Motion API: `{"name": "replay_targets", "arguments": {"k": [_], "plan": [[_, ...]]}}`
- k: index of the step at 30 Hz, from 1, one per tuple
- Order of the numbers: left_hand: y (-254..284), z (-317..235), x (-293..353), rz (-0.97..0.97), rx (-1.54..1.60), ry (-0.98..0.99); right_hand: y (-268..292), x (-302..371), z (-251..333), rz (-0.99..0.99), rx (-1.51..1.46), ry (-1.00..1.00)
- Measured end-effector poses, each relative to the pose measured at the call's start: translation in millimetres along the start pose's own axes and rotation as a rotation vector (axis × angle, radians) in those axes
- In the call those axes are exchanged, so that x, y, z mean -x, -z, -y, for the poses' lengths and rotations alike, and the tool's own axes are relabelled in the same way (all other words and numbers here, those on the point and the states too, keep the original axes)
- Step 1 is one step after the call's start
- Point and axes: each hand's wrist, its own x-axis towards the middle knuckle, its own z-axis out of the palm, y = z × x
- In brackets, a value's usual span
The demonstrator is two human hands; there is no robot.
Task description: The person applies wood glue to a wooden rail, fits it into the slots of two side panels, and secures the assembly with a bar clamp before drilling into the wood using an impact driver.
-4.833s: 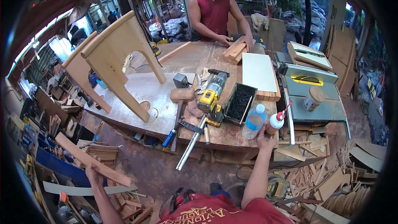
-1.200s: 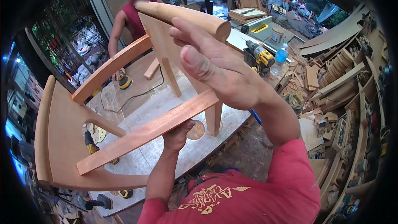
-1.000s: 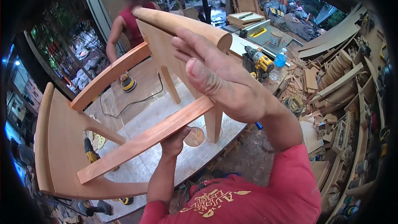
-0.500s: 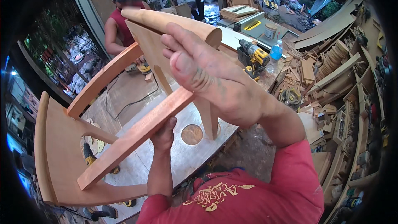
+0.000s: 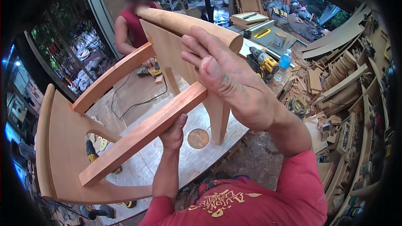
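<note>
A wooden chair frame stands on the table, two side panels joined by two reddish rails. My left hand is closed round the near rail from below, thumb on its near side. My right hand is open, its palm facing the right side panel under that panel's thick rounded top piece. Its fingers are stretched out and appear to rest against the panel, though the contact is hidden. The left side panel and the curved far rail complete the frame.
On the grey worktable, a drill lies beneath the frame. Across it a co-worker has a hand at a yellow sander with a black cord. A cordless drill, water bottle and wood scraps sit at right.
The frame and both my hands appear slightly farther right in the picture, along with the background, as the view shifts. My left hand keeps its hold; my right stays open by the panel.
</note>
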Motion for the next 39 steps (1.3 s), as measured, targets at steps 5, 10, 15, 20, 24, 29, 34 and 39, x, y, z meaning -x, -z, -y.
{"name": "replay_targets", "arguments": {"k": [5, 10, 15, 20, 24, 29, 34, 39], "plan": [[-3, 1, 4, -0.022, -0.086, -0.045, 2, 3, -14, -0.022, -0.037, -0.042], [-2, 4, 5, -0.030, -0.091, -0.011, 3, 3, -13, -0.014, -0.107, -0.057], [-10, -4, 1, -0.032, -0.099, -0.069, 4, 8, -18, -0.019, -0.194, -0.050], [-16, -8, 3, -0.018, -0.069, -0.014, 24, 42, -10, -0.032, -0.186, 0.046], [3, -10, 10, -0.080, -0.018, -0.002, -3, 81, -47, -0.334, -0.269, 0.144], [19, -21, 39, -0.092, -0.070, 0.116, -56, 137, -95, -0.247, -0.178, 0.133], [87, -96, 136, -0.387, -0.824, -0.265, -150, 141, -177, -0.031, -0.344, -0.304], [120, -183, 174, -0.891, -1.183, -0.780, -256, 73, -198, 0.134, -0.686, -0.328]]}}
